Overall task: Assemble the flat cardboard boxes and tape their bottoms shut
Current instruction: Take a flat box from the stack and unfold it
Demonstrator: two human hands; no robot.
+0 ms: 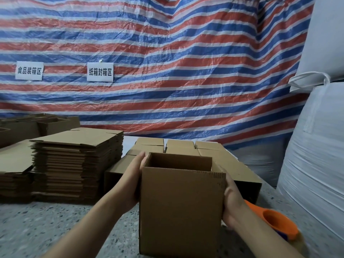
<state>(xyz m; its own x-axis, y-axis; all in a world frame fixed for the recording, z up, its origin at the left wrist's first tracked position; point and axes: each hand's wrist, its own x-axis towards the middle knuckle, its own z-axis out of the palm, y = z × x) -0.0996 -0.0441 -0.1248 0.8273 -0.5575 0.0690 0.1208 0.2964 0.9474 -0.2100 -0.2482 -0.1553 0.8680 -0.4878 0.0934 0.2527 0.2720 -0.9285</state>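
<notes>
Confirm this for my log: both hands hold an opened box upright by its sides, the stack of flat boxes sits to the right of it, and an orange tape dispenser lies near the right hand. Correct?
One detail is wrong. The head view shows the stack of flat boxes to the left of the opened box, not the right. The rest stands: the left hand and right hand hold the box upright by its sides, and the orange tape dispenser lies near the right hand.

My two forearms are bare, with no sleeve on them. My left hand (130, 180) and my right hand (232, 198) wear no glove, ring or watch.
</notes>
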